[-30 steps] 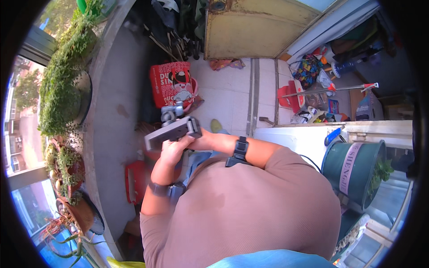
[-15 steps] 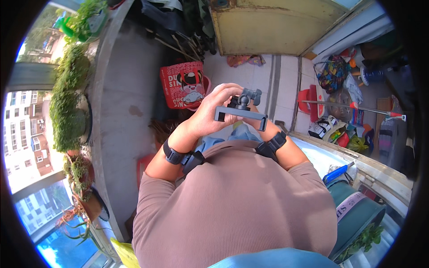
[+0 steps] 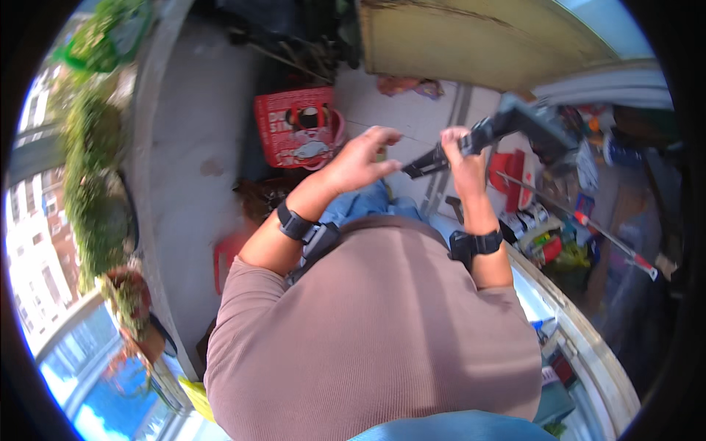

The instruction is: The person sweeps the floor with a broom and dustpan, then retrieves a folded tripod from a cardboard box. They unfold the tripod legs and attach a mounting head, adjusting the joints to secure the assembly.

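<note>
My right hand is wrapped around the shaft of a black tripod-like stand with a bulky clamp head, blurred by motion. The stand slants up to the right, its narrow legs pointing toward my left hand. That hand holds nothing: its fingers and thumb are apart, with the thumb close to the leg tips. Whether the two touch, I cannot tell. Black straps with small modules circle both my forearms.
A red printed bag and a pink bin stand on the tiled floor beyond my left hand. Potted plants line the ledge at left. On the right lie cluttered goods and a long pole, below a yellowish door panel.
Both hands were together around the stand's mount in front of me. Now they are apart; the right has carried the stand rightward and swung its head outward, while the left has let go.
</note>
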A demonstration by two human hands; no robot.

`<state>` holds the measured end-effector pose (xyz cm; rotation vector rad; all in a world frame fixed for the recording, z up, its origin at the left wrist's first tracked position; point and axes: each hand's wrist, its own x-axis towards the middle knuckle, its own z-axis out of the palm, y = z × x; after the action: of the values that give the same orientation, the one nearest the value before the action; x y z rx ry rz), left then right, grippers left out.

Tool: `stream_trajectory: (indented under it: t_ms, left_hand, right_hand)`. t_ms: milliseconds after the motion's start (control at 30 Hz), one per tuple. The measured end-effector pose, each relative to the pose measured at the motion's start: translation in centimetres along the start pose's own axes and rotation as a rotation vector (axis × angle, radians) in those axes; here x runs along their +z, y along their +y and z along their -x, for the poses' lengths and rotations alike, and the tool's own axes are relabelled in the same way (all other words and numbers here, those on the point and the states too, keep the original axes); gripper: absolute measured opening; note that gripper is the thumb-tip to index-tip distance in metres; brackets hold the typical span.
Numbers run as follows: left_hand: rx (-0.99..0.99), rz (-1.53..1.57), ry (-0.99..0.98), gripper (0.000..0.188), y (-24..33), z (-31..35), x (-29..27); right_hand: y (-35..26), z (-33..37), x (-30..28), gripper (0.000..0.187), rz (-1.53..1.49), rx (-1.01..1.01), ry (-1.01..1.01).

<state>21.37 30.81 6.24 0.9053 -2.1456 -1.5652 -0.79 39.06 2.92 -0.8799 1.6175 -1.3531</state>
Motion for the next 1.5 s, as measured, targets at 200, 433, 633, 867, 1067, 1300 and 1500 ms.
stream_trajectory:
  t_ms: [200,433,633,867,1067,1300,1500]
  left_hand:
    - [-0.152,0.253,-0.004,0.036,-5.9,-7.0,-1.3]
    - [0.325,-0.211,-0.028,0.029,-3.4,-15.7,-1.3]
    - [0.575,-0.372,-0.296,0.021,-1.1,-20.3,0.7]
    - [0.775,-0.365,-0.366,0.024,0.5,-21.0,2.9]
    - [0.859,-0.293,-0.304,0.024,1.9,-20.9,2.7]
    - [0.719,-0.262,-0.411,0.025,4.0,-22.1,3.4]
    - [0.749,-0.244,-0.089,0.037,5.6,-22.8,3.5]
  right_hand:
    - [-5.1,-7.2,-4.5,0.044,-0.368,-0.104,0.026]
    - [-7.9,-9.7,-5.7,0.049,-0.691,-0.026,0.193]
    - [-8.5,-9.1,-6.1,0.041,-0.566,-0.064,0.446]
    - [-9.8,-6.7,-9.6,0.035,-0.515,-0.274,0.658]
    - [-11.2,-6.4,-10.5,0.035,-0.527,-0.331,0.598]
    - [-12.5,-6.7,-12.2,0.030,-0.561,-0.321,0.675]
    - [-13.1,-8.0,-15.4,0.035,-0.699,-0.246,0.936]
